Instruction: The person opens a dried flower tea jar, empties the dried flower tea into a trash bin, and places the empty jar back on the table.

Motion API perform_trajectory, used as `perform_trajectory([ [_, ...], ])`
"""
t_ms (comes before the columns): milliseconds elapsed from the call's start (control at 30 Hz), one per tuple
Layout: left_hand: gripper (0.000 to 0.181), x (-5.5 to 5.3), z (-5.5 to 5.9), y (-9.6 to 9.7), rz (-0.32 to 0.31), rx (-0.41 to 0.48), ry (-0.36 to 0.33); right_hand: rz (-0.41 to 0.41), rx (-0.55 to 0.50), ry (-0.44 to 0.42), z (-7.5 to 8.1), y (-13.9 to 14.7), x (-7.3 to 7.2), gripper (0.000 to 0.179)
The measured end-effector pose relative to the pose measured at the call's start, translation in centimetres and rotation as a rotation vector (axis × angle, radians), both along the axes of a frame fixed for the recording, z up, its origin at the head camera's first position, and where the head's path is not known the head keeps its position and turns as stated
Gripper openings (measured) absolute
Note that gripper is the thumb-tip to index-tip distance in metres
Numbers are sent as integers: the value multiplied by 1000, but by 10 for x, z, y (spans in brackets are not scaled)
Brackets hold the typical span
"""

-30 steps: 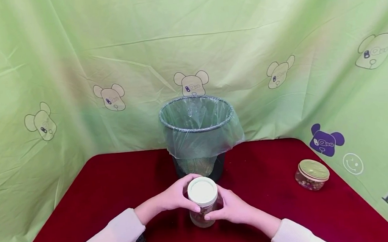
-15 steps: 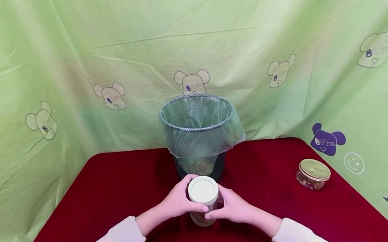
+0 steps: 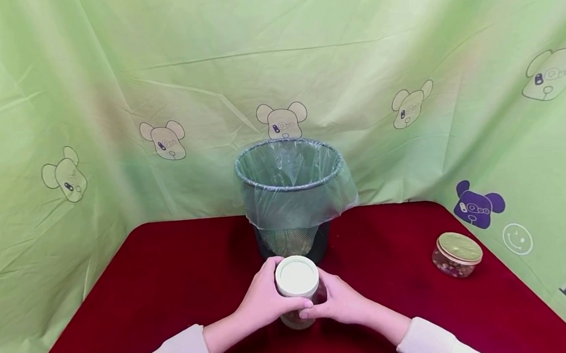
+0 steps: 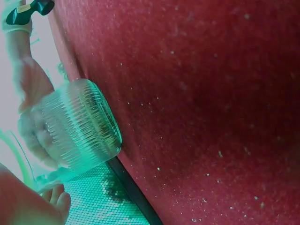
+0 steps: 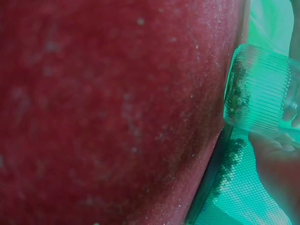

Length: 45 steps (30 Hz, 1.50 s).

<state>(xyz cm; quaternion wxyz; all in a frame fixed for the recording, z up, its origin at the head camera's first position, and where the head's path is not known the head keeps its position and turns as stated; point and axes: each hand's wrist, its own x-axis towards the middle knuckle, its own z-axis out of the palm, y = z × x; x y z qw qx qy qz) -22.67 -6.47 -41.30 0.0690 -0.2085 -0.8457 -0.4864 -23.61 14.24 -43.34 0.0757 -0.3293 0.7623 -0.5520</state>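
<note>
A clear ribbed jar [image 3: 295, 322] with a round white lid [image 3: 297, 276] stands between both hands at the front middle. My left hand [image 3: 263, 300] curls round its upper part, fingers behind and thumb across the front just under the lid. From the other side my right hand [image 3: 341, 302] grips the jar body, and the two thumb tips meet at the front. Dark granular contents show at the base of the jar [image 5: 255, 89] in the right wrist view. Most fingers behind the jar are hidden in the head view.
Right behind the jar stands a mesh bin [image 3: 293, 236] lined with a translucent bag [image 3: 295, 209]. A low jar with a gold lid [image 3: 459, 254] sits near the right edge of the red-covered table [image 3: 181, 273]. Green printed cloth [image 3: 195, 72] hangs round the back and sides.
My left thumb has slid rightwards across the front of the jar until it meets the right thumb. The right hand keeps its grip, and the jar stays in nearly the same place.
</note>
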Motion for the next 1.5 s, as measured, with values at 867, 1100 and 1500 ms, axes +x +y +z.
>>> perform_trajectory([
  [867,83,-44,-8,-27,-621,271,-242,1,-11,-35,-1,0,0,81],
  [1100,80,-49,-5,-27,-660,217,-235,1,-6,-31,-2,0,0,81],
  [1500,73,-36,-2,-22,-486,125,-154,0,-8,-25,-2,1,0,80],
])
